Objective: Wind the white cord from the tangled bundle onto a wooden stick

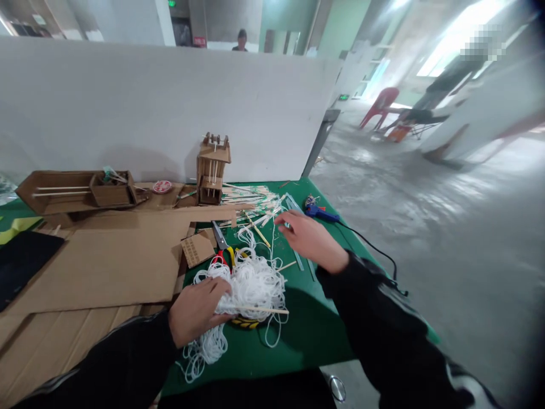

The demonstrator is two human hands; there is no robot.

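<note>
A tangled heap of white string [259,284] lies near the front of the green table. My left hand [200,309] is closed round the heap's left side, with loose loops hanging below it. A thin wooden stick [266,310] crosses the front of the heap close to those fingers; whether they also grip it I cannot tell. Above and to the right, my right hand [310,238] pinches a strand that runs up from the heap. Scissors [223,244] with red and yellow handles lie just behind the string, partly covered by it. Something yellow and black shows under the heap.
Cardboard sheets [119,255] cover the table's left. A cardboard tower [213,170] and a long cardboard box [76,190] stand at the back. Many sticks [251,199] lie behind the string. A blue glue gun [319,211] with a cord rests by the right edge.
</note>
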